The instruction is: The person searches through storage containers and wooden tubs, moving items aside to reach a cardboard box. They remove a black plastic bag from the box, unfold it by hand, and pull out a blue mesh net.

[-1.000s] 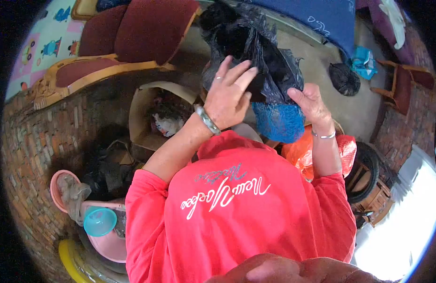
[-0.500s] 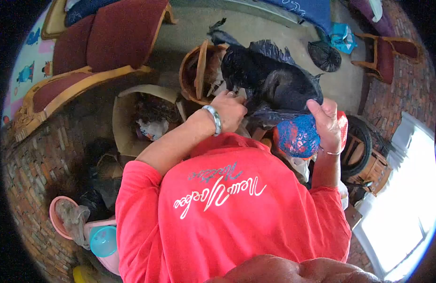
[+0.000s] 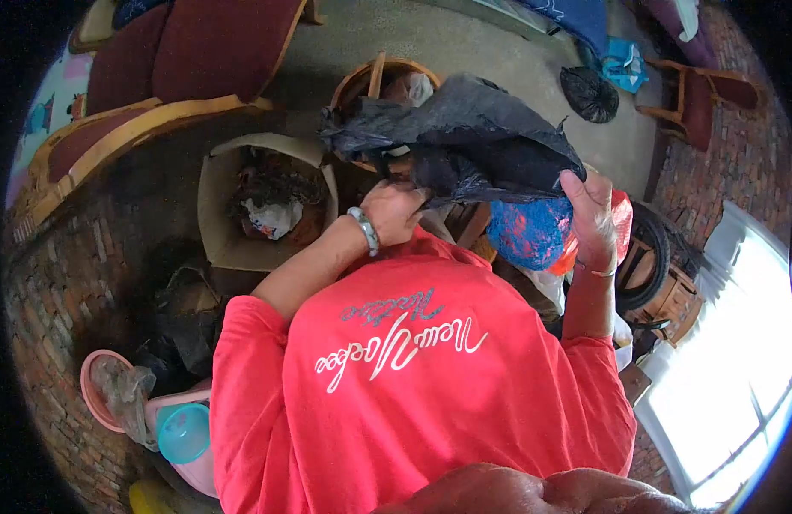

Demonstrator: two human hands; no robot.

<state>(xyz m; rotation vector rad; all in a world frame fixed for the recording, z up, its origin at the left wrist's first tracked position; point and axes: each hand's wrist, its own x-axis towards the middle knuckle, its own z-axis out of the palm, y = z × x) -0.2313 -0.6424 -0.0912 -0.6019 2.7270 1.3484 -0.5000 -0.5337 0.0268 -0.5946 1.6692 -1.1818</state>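
A black plastic bag point(image 3: 490, 141) is spread between my two hands, its upper part slanting out to the left. My left hand point(image 3: 394, 212), with a beaded-looking bracelet at the wrist, is closed on its lower left edge. On the bag's right corner, my right hand point(image 3: 593, 210) pinches the plastic between thumb and fingers. Just left of my right hand, under the bag, is a blue net point(image 3: 526, 233) with red showing through it. Whether it touches my right hand is unclear.
An open cardboard box point(image 3: 214, 201) holding mixed items stands at left. Beyond the bag is a round wooden container point(image 3: 349, 86). A tied black bag point(image 3: 590, 94) lies on the floor near a chair point(image 3: 696, 103). Basins point(image 3: 184, 433) are at lower left, a tyre point(image 3: 657, 257) at right.
My left hand has gone from spread fingers over the bag to a grip on its lower edge. The bag has flattened and stretched out leftward; both hands sit lower than at first.
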